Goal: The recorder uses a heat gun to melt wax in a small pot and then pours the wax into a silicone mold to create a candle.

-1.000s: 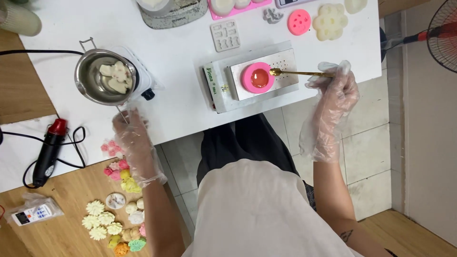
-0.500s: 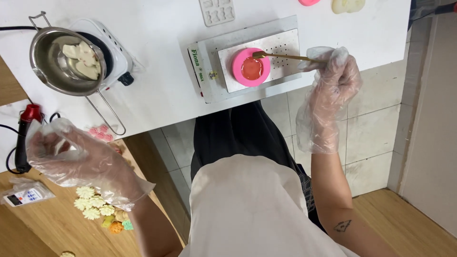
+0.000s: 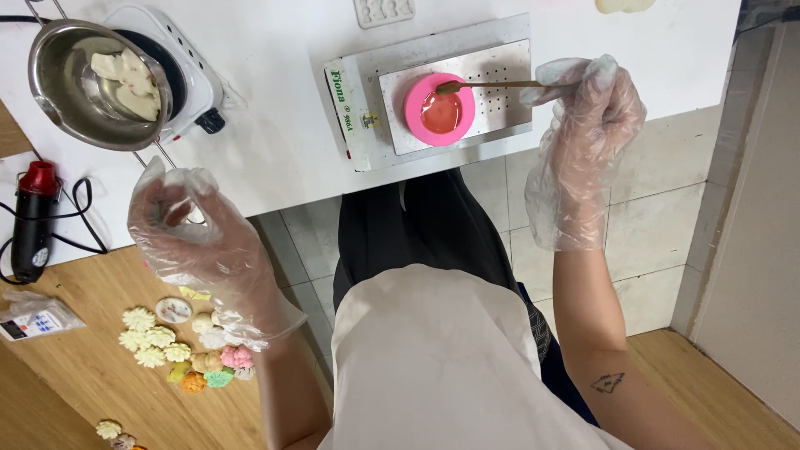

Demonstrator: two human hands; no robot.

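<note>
My right hand (image 3: 583, 125), in a loose clear plastic glove, holds a thin gold spoon (image 3: 500, 84) by its handle. The spoon's bowl rests at the rim of a round pink mould (image 3: 439, 108) filled with red liquid. The mould sits on a perforated metal plate (image 3: 500, 67) at the white table's near edge. My left hand (image 3: 187, 237), also gloved, hovers over the table's edge below a steel pot (image 3: 75, 92). Its fingertips are pinched together, and I cannot tell whether anything is between them.
The pot holds white flower-shaped pieces and stands on a white hotplate (image 3: 196, 79). A red and black heat gun (image 3: 29, 221) lies at the left. Several small coloured flower shapes (image 3: 175, 346) and a bagged remote (image 3: 33, 321) lie on the wooden surface.
My left hand rose from the coloured shapes and swung up toward the pot's handle. My right hand kept the spoon at the pink mould. The view shifted down and left.
</note>
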